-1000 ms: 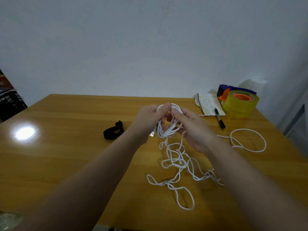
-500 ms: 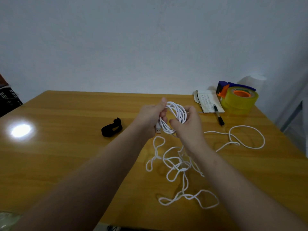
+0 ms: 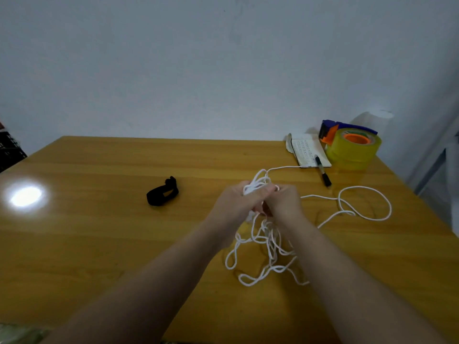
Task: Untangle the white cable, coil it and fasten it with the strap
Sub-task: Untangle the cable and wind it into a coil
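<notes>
Gripping the white cable [image 3: 258, 186] mid-table, left hand [image 3: 238, 202] and right hand [image 3: 283, 202] are both clamping its bunched loops.

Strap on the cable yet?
No, the black strap lies loose on the table, well apart from the white cable.

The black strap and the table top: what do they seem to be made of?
The black looped strap looks like matte fabric, perhaps hook-and-loop: no shine. The yellow-brown table top looks like glossy varnished wood or laminate: grain lines, a bright lamp reflection.
</notes>
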The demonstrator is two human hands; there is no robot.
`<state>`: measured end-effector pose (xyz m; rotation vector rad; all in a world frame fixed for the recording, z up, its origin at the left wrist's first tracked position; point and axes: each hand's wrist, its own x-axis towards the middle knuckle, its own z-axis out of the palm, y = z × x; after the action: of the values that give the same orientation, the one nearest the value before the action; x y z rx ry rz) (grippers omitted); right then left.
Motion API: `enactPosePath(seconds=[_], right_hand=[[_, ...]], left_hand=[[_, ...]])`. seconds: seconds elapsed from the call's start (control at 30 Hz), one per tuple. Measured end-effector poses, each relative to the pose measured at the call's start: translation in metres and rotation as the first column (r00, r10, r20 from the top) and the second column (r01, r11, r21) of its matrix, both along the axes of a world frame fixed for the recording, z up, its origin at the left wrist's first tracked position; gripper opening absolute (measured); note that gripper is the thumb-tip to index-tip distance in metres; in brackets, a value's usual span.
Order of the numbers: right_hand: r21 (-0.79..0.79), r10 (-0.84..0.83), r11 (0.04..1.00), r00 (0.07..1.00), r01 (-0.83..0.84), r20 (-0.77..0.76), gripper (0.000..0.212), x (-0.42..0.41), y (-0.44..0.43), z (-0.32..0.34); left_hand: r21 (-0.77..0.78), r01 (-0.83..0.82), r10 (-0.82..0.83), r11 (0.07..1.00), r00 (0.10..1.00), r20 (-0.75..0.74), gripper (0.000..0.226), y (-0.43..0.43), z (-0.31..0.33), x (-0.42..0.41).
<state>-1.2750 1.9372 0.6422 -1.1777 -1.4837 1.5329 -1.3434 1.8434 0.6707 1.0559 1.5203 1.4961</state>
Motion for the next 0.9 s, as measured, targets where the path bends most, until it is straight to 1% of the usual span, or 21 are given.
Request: enactPosePath(seconds=[0.1,0.17,0.2,0.27,0.33,0.37,0.4,0.43,0.5,0.53,0.57,0.6,0.63,0.67,0.7,0.73,0.77,0.8,0.83,0.87,0.9], right_hand=[[-0.124,0.060,0.989,0.986,-0.079,-0.155,0.023,0.001,-0.009,0.018],[-0.129,0.075,0.986,0.975,-0.103,-0.210,0.022,-0.001,-0.022,0.026],[-0.083,0.078,0.992,0.970,-0.100,-0.231,0.023,-0.002,-0.029,0.027],[0.086,0.093,0.993,0.971,-0.076,-0.221,0.027,0.000,-0.039,0.026],[0.268,0.132,0.960,0.975,-0.081,-0.178,0.033,0.005,-0.042,0.025],[0.320,0.150,0.943,0.976,-0.094,-0.155,0.035,0.006,-0.040,0.023],[0.341,0.166,0.934,0.975,-0.107,-0.149,0.038,0.007,-0.037,0.022],[0.328,0.162,0.939,0.972,-0.100,-0.169,0.038,0.007,-0.033,0.022],[0.213,0.076,0.977,0.961,-0.018,-0.266,0.038,0.006,-0.023,0.027],[0.127,0.026,0.992,0.949,0.015,-0.315,0.038,0.004,-0.018,0.032],[0.022,-0.017,0.999,0.928,0.028,-0.371,0.038,0.002,-0.014,0.037],[-0.094,-0.063,0.995,0.899,0.024,-0.433,0.039,-0.001,-0.011,0.041],[-0.205,-0.114,0.979,0.871,0.015,-0.479,0.040,-0.004,-0.009,0.045],[-0.279,-0.157,0.960,0.853,0.014,-0.498,0.041,-0.008,-0.008,0.048],[-0.286,-0.166,0.958,0.862,0.026,-0.479,0.043,-0.011,-0.008,0.048],[-0.221,-0.131,0.975,0.897,0.038,-0.422,0.045,-0.012,-0.009,0.047],[-0.105,-0.061,0.994,0.944,0.028,-0.325,0.046,-0.009,-0.010,0.045],[0.031,0.023,0.999,0.980,-0.017,-0.196,0.047,-0.004,-0.012,0.045],[0.153,0.092,0.985,0.994,-0.082,-0.059,0.048,0.003,-0.012,0.044],[0.237,0.147,0.959,0.988,-0.153,0.041,0.049,0.008,-0.010,0.044],[0.283,0.205,0.933,0.975,-0.222,0.090,0.050,0.013,-0.007,0.044]], left_hand=[[0.027,-0.174,0.174,0.984,0.985,-0.008,0.035,0.006,0.004,-0.017],[-0.026,-0.303,0.302,0.953,0.953,-0.021,0.040,0.012,0.006,-0.030],[-0.050,-0.326,0.325,0.944,0.945,-0.022,0.042,0.014,0.007,-0.035],[-0.079,-0.295,0.295,0.952,0.955,-0.020,0.045,0.019,0.009,-0.040],[-0.130,-0.248,0.249,0.960,0.968,-0.004,0.047,0.024,0.011,-0.042],[-0.157,-0.227,0.235,0.961,0.972,0.028,0.050,0.026,0.011,-0.041],[-0.158,-0.202,0.217,0.966,0.972,0.084,0.053,0.029,0.011,-0.039],[-0.129,-0.177,0.197,0.976,0.967,0.163,0.055,0.032,0.011,-0.038],[-0.006,-0.150,0.142,0.989,0.918,0.371,0.049,0.034,0.013,-0.031],[0.067,-0.141,0.098,0.988,0.894,0.438,0.043,0.034,0.014,-0.028],[0.122,-0.121,0.052,0.985,0.890,0.454,0.039,0.034,0.017,-0.024],[0.156,-0.089,0.012,0.984,0.901,0.435,0.038,0.032,0.020,-0.019],[0.171,-0.062,-0.011,0.983,0.918,0.397,0.039,0.031,0.022,-0.017],[0.175,-0.030,-0.034,0.984,0.935,0.353,0.040,0.030,0.026,-0.014],[0.168,0.004,-0.056,0.986,0.951,0.304,0.041,0.030,0.029,-0.014],[0.152,0.044,-0.083,0.987,0.961,0.262,0.043,0.028,0.033,-0.016],[0.122,0.082,-0.108,0.989,0.969,0.220,0.045,0.026,0.038,-0.021],[0.081,0.116,-0.129,0.990,0.975,0.181,0.048,0.023,0.043,-0.026],[0.033,0.148,-0.151,0.988,0.978,0.142,0.049,0.020,0.047,-0.033],[-0.015,0.178,-0.176,0.984,0.979,0.107,0.048,0.018,0.049,-0.040],[-0.054,0.209,-0.203,0.977,0.975,0.090,0.046,0.014,0.051,-0.044]])
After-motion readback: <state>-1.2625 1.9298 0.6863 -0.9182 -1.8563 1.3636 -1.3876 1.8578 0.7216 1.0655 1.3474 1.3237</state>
